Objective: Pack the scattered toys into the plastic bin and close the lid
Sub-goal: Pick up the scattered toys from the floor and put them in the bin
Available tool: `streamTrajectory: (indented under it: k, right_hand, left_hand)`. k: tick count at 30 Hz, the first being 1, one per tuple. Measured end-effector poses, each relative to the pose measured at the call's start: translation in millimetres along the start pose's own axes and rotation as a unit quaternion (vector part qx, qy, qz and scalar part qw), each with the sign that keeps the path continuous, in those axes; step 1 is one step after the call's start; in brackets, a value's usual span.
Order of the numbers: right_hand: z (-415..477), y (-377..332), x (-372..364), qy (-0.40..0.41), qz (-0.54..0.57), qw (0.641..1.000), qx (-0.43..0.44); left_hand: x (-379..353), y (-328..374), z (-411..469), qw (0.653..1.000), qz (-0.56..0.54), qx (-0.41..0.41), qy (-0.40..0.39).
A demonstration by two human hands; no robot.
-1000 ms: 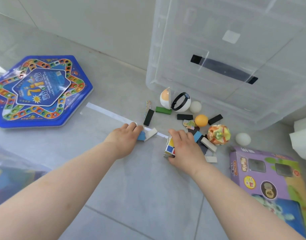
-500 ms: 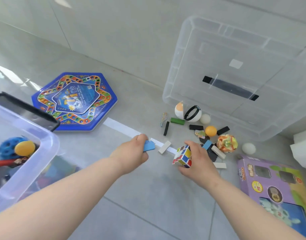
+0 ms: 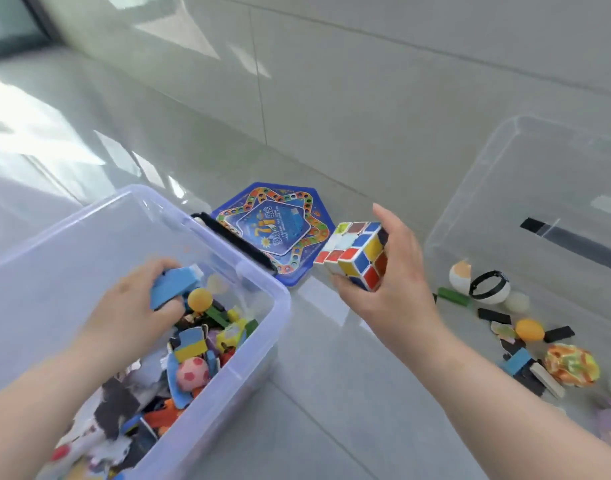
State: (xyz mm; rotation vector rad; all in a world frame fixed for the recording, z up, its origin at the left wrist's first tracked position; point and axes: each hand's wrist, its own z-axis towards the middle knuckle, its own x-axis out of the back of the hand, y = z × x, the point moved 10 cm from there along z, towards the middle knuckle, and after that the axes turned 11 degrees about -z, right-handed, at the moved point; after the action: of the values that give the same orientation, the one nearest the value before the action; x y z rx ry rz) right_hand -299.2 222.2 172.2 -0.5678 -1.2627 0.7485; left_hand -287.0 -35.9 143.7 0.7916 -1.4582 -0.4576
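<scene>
The clear plastic bin (image 3: 259, 285) stands at the lower left, holding several toys, among them a pink ball (image 3: 192, 373) and an orange ball (image 3: 200, 299). My left hand (image 3: 131, 313) is inside the bin and pinches a blue block (image 3: 174, 285) over the toys. My right hand (image 3: 394, 282) holds a puzzle cube (image 3: 357, 258) in the air just right of the bin's rim. Scattered toys lie on the floor at the right: a green block (image 3: 453, 296), an orange ball (image 3: 529, 330), black blocks (image 3: 493, 315) and a crumpled colourful ball (image 3: 571, 364).
A blue hexagonal game board (image 3: 280, 230) lies on the floor behind the bin. The bin's clear lid (image 3: 539, 188) leans at the right by the wall. A white-and-black capsule ball (image 3: 487, 289) and a white ball (image 3: 517, 301) sit near the lid. Grey tiled floor lies between bin and toys.
The view swung left. My left hand carried the blue block from the floor into the bin. My right hand lifted the puzzle cube off the floor and brought it up beside the bin.
</scene>
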Motion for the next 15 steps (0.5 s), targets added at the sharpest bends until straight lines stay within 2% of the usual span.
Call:
streamTrajectory:
  k: [3,5,8,12,15]
  right_hand:
    - [5.0,-43.8,-29.6,-0.048,0.079,0.995,0.048]
    - [3.5,-66.7,-53.2,-0.098,0.076,0.99,0.073]
    - [-3.6,-95.1,-90.5,-0.176,-0.031,0.974,0.142]
    - [-21.5,-110.2,-135.4,-0.22,-0.266,0.9,0.265]
    - [-23.5,-105.8,-147.6,-0.236,-0.312,0.878,0.276]
  left_hand:
    - [3.5,-71.2,-4.4,0.995,0.032,0.097,-0.001]
    - [-0.5,-104.4,-8.0,0.991,0.054,0.124,-0.017]
    - [-3.3,-135.4,-13.2,0.986,0.061,0.152,-0.026]
    - [-12.0,-149.4,-17.1,0.982,0.093,0.157,-0.051]
    - [-11.6,-146.7,-14.8,0.981,0.103,0.153,-0.055]
